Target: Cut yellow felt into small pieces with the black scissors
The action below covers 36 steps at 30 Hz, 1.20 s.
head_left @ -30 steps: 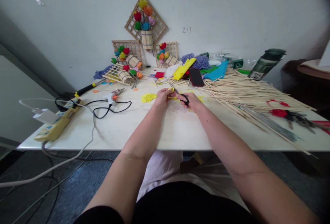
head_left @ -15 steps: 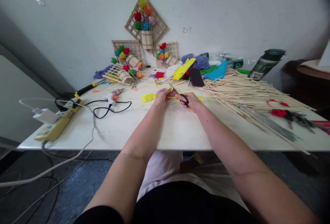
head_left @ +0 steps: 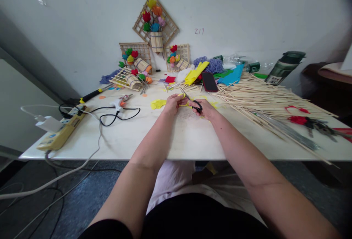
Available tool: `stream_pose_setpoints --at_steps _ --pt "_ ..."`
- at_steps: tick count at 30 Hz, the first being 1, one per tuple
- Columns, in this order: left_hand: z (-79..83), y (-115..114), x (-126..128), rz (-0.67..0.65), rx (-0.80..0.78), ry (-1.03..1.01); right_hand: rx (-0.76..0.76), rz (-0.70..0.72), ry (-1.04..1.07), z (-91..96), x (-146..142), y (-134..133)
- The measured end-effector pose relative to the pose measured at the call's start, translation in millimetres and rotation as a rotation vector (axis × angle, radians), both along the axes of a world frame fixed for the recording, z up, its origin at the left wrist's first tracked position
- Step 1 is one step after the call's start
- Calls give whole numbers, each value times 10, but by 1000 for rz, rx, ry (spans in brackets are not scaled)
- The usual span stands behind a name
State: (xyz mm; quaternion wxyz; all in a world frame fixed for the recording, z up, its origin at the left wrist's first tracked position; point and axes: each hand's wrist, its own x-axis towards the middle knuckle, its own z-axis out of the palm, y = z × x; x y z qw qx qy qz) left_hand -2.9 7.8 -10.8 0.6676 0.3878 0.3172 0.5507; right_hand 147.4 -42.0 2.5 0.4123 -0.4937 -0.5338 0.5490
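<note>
Over the worktop [head_left: 132, 136], the right hand [head_left: 206, 109] curls nearly closed around the handle of black-handled scissors [head_left: 197, 104], likely stiff, light and best held by those loops; the left hand [head_left: 173, 105] pinches, thumb against fingers; yellow scraps [head_left: 158, 104] lie just left of it; its pinched yellow piece [head_left: 182, 95] looks soft, light, easily creased, best gripped by an edge.

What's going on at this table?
A person's right hand holds black-handled scissors, their blades close to a small yellow piece pinched in the left hand. More yellow pieces lie on the table beside the left hand. Colourful flowers in a stick-sided basket show beyond; loose sticks are heaped to the right.
</note>
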Motion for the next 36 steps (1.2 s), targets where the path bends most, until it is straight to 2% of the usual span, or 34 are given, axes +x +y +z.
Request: stream_pose_setpoints --at_steps 7,15,27,32,36 --pt "12 -16 -4 -35 8 19 7 16 15 -4 18 4" --pt "-47 45 -16 -34 46 33 64 19 18 10 22 -6" --pt "25 4 -22 -1 -3 22 55 -11 -21 17 19 10" --pt "47 12 -48 33 -21 48 74 -35 4 55 53 -16" --pt "52 42 -80 147 61 157 83 -99 42 74 92 -1"
